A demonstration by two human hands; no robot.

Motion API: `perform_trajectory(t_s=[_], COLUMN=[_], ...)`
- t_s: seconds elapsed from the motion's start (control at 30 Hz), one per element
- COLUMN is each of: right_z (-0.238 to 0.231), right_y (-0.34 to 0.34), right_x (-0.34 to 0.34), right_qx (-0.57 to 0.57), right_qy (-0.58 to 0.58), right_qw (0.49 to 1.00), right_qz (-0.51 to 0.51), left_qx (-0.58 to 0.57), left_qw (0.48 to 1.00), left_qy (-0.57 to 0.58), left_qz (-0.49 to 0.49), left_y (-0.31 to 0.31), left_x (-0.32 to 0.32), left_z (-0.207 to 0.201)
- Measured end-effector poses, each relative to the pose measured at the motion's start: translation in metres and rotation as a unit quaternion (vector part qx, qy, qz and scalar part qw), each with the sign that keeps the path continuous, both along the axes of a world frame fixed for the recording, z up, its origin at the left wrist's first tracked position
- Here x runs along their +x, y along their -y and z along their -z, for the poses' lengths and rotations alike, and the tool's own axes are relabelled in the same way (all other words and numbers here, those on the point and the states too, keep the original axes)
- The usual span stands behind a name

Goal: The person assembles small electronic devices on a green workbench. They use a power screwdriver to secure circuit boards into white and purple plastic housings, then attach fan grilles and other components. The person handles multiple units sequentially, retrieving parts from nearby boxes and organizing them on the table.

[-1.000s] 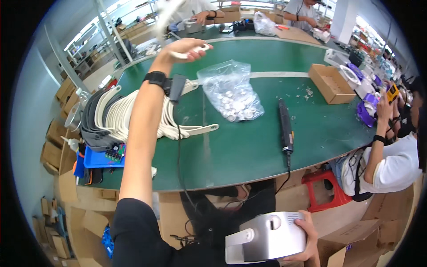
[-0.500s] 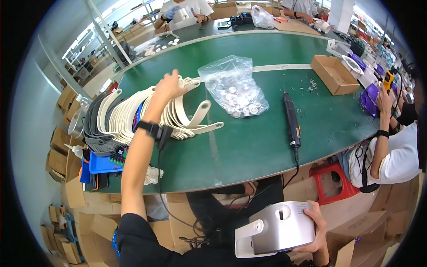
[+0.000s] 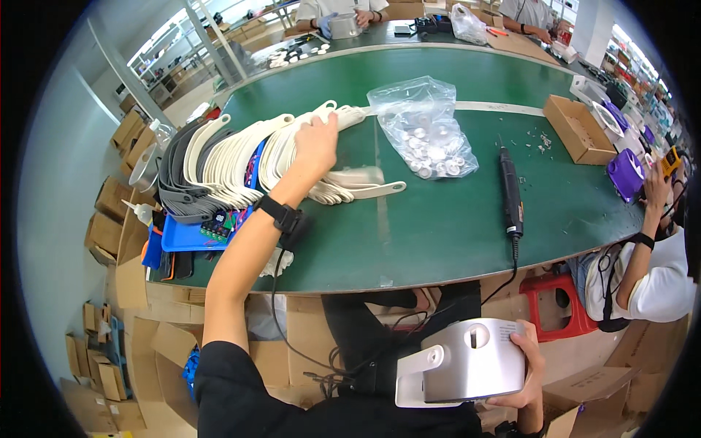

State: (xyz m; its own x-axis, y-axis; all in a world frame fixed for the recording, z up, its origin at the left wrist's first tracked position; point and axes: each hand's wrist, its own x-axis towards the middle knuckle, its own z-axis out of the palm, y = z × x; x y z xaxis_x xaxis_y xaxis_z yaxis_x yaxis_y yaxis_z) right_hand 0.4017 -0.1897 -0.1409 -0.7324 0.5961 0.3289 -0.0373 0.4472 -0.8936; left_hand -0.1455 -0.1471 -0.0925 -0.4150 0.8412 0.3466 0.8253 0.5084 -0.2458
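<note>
My left hand (image 3: 317, 146) reaches over the stack of curved cream handles (image 3: 281, 164) on the bench, fingers closed around a handle partly hidden beneath it. Below that hand, one handle end is smeared by motion. Another loose handle (image 3: 380, 190) sticks out to the right, its holed end on the green top. Down at my lap, my right hand (image 3: 527, 369) grips the right side of a silver appliance housing (image 3: 467, 369) with an oval hole on top. A white curved arm (image 3: 418, 376) sits at the housing's left side.
Grey handles (image 3: 175, 182) and a blue tray (image 3: 182, 235) with circuit boards lie left. A plastic bag of round white parts (image 3: 431, 139), a corded black electric screwdriver (image 3: 510, 190) and a cardboard box (image 3: 580, 131) occupy the bench. Co-workers sit across and at right.
My left hand has come nearer over the cream handles, its fingers more curled, and one handle is moving. The view has shifted; my right hand still holds the silver housing.
</note>
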Motion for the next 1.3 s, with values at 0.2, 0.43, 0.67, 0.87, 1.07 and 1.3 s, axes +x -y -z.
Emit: perform_trajectory(t_s=[0.2,0.43,0.67,0.87,1.07,1.3], right_z=[-0.004,-0.001,0.003,0.011,0.02,0.022], right_y=[0.0,-0.015,-0.02,-0.027,-0.032,-0.033], right_x=[0.0,-0.012,-0.02,-0.013,-0.01,-0.009], right_qx=[0.012,0.017,-0.009,-0.009,-0.012,-0.004], right_qy=[0.008,-0.002,-0.022,-0.051,-0.068,-0.045], right_qw=[1.0,1.0,0.999,0.997,0.997,0.997], right_qz=[0.003,-0.024,-0.047,-0.048,-0.045,-0.063], left_qx=[-0.114,-0.138,-0.148,-0.123,-0.088,0.001], left_qw=[0.97,0.975,0.973,0.961,0.941,0.978], left_qy=[0.178,0.131,0.112,0.194,0.287,0.188], left_qz=[-0.123,-0.119,-0.136,-0.152,-0.158,-0.092], left_y=[0.027,0.01,-0.003,0.001,-0.005,0.034], left_x=[-0.008,-0.007,-0.003,-0.02,-0.011,-0.055], left_z=[-0.032,-0.01,-0.021,-0.014,-0.011,-0.048])
